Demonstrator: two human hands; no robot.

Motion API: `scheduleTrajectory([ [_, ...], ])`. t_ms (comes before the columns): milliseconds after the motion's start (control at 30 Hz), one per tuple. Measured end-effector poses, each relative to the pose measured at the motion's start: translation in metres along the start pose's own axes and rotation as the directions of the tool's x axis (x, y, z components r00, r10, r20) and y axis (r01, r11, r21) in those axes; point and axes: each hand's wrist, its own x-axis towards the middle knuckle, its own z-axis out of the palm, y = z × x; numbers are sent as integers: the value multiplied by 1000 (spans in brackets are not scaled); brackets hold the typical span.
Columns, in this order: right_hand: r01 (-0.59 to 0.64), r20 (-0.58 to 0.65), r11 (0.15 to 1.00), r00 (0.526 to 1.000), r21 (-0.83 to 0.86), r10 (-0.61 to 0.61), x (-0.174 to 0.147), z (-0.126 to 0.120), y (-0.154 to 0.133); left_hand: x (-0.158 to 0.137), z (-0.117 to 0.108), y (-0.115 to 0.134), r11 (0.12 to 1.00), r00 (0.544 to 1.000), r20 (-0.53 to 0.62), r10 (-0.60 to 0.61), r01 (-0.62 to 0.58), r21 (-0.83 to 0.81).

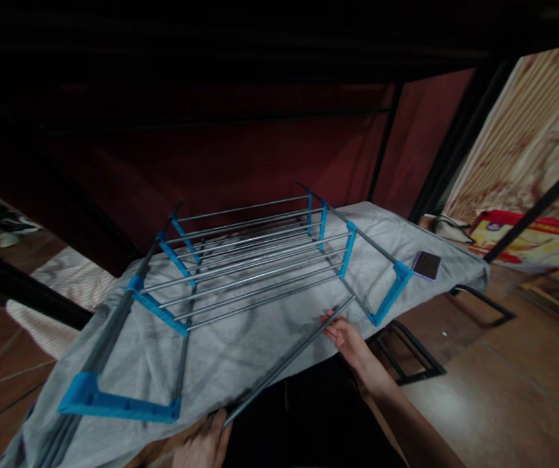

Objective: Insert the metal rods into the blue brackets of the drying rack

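Note:
A loose grey metal rod [284, 365] slants across the near side of the table, its far end by the frame. My left hand [202, 447] is closed on the rod's near end, at the bottom of the view. My right hand [345, 339] has its fingers curled round the rod closer to the far end. Beyond both hands stands a partly assembled rack of grey tubes with blue plastic brackets [157, 313]; several crossbars [260, 279] span between its two sides. Two blue end brackets [114, 404] [390, 296] face me with no crossbar between them.
A grey cloth [260, 338] covers the table. A dark phone-like object [426, 265] lies on it at right. More grey rods [60, 442] lie at the lower left. Black metal legs [418, 354] stand below. A red and yellow box [523, 237] sits on the floor at right.

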Motion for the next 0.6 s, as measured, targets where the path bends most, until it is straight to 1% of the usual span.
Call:
scheduleTrajectory([
  [100,-5,-58,999,998,39,7,5,-13,-13,23,-6,15,995,993,-73,95,-91,49],
  [167,-2,-94,998,996,59,7,9,-18,-22,33,-11,23,990,985,-111,135,-129,61],
  [267,15,-141,993,990,115,2,17,-21,-31,44,-19,27,985,978,-136,158,-147,89],
  [333,16,-159,992,987,122,3,22,-21,-34,50,-23,26,983,976,-144,166,-152,105],
  [467,-7,-141,998,990,57,15,29,-22,-32,68,-26,32,986,978,-136,157,-147,83],
  [600,-40,-100,996,995,-83,31,35,-26,-22,90,-25,56,982,978,-90,189,-187,34],
])
